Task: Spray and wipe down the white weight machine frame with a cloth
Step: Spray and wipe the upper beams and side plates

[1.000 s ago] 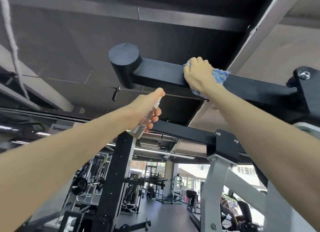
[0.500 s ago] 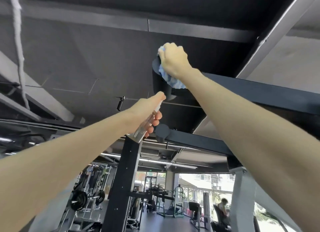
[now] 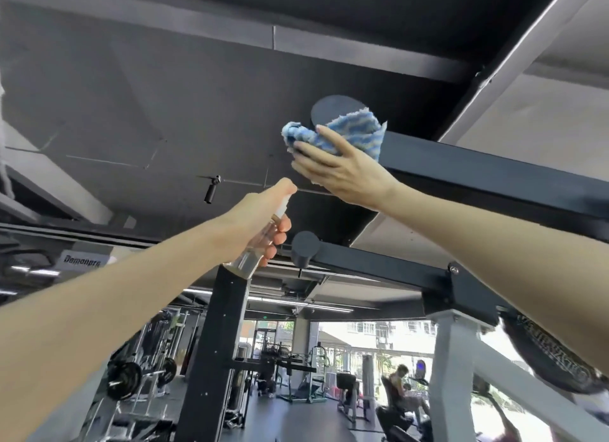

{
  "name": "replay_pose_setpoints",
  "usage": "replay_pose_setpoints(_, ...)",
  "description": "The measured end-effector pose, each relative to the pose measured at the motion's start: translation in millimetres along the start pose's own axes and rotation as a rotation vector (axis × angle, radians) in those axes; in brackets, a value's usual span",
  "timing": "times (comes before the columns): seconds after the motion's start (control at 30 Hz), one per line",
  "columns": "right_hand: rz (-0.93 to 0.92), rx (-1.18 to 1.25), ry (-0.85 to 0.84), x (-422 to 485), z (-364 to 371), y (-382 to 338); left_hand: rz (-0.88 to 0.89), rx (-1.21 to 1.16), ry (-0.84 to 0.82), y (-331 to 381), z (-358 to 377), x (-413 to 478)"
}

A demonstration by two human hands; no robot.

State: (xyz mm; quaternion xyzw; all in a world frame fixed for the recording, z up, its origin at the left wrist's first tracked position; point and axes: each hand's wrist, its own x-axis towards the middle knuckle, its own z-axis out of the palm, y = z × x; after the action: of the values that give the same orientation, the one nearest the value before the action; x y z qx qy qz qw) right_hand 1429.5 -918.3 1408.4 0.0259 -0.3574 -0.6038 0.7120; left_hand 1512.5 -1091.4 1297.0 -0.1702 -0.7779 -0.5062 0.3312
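Overhead runs a black crossbar [image 3: 478, 171] of the weight machine, ending in a round cap [image 3: 336, 107]. My right hand [image 3: 342, 174] reaches up and presses a blue-and-white striped cloth [image 3: 349, 131] against that end from the near side, fingers stretched flat. My left hand [image 3: 260, 217] grips a clear spray bottle [image 3: 250, 260] just below, its nozzle pointing up toward the cloth. A second black bar [image 3: 379, 263] runs lower down. The machine's white frame post [image 3: 451, 375] stands at the lower right.
A black upright [image 3: 217, 342] rises under my left hand. A loaded barbell rack [image 3: 123, 380] stands at the lower left. A person [image 3: 400, 385] sits on a machine in the background by the windows. A dark ceiling is close above.
My right hand has slid the cloth from over the top of the bar's end to its near face, and its fingers have flattened out. My left hand has kept the bottle in place.
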Motion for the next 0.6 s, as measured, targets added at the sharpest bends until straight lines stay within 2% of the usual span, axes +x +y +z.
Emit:
replay_pose_setpoints(0.03, 0.038, -0.002, 0.062, -12, 1, -1, 0.006, 0.002, -0.006, 0, 2, -1)
replay_pose_setpoints(0.1, 0.080, -0.010, 0.071, -35, 6, -6, 0.007, 0.004, -0.022, 1, 9, -3)
replay_pose_setpoints(0.2, 0.178, 0.093, -0.015, -69, 11, -16, 0.019, -0.003, -0.045, 1, 22, -1)
replay_pose_setpoints(0.37, 0.729, 0.576, -0.163, -90, 1, -26, 0.053, -0.024, -0.085, 7, 48, 5)
replay_pose_setpoints(0.43, 0.869, 0.767, -0.153, -71, -6, -23, 0.049, -0.047, -0.106, 9, 57, 6)
replay_pose_setpoints(0.53, 0.871, 0.938, -0.221, -35, -16, -8, 0.054, -0.047, -0.109, 11, 68, 11)
replay_pose_setpoints(0.6, 0.874, 0.961, -0.191, -27, -14, -9, 0.053, -0.056, -0.095, 10, 73, 15)
